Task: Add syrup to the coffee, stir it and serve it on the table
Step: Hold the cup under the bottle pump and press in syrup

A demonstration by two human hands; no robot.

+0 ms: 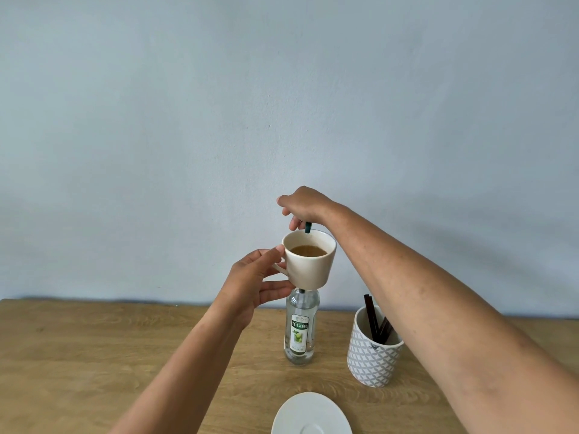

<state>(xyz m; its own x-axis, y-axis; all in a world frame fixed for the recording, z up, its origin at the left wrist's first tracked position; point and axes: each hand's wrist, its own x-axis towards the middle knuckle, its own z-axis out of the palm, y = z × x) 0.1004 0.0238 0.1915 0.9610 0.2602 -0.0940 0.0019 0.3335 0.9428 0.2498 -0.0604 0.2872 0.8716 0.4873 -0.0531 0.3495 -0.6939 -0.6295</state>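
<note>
Left grip (253, 283) holds cup (311, 267), apparently by handle, above wooden table (94, 355) before wall (282, 89).

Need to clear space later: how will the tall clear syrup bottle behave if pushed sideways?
Tall on a narrow base, the clear syrup bottle would probably tip if pushed high. Its smooth wall looks stiff and maybe slippery. The right hand gripping its green pump likely steadies it now.

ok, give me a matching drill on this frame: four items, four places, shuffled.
1 cup
2 pump
3 stir sticks
4 saucer

A in the patterned holder
B at the near table edge
C in the left hand, raised
D gripped by the right hand

Pairs: 1-C, 2-D, 3-A, 4-B
</note>
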